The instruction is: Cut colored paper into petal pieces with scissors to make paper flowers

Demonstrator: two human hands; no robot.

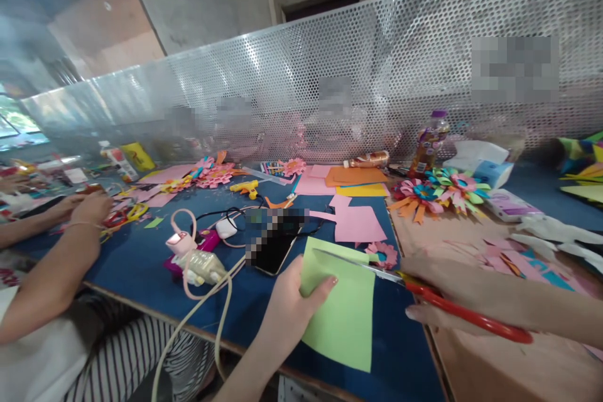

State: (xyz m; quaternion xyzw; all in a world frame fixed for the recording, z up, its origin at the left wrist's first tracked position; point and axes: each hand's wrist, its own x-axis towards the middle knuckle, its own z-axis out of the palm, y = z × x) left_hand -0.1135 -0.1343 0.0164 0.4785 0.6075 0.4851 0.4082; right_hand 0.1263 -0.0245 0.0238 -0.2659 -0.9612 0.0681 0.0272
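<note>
My left hand (296, 295) grips a sheet of light green paper (342, 320) by its left side, thumb on top. In my right hand (452, 282) is a pair of scissors (452, 306) with red handles. The blades reach leftward across the upper part of the green sheet, along a cut line near its top edge. How far the blades are parted cannot be made out. Just beyond the sheet lie a pink paper ring flower (384, 255) and pink paper pieces (360, 224). A black phone (273, 251) rests beside my left hand.
A power strip with plugs and cables (202, 264) sits left of the phone. A yellow glue gun (245, 189), orange sheets (357, 176), paper flowers (459, 185) and a drink bottle (429, 143) stand farther back. A perforated metal screen (282, 63) borders the table. Another person's arms (61, 251) are at left.
</note>
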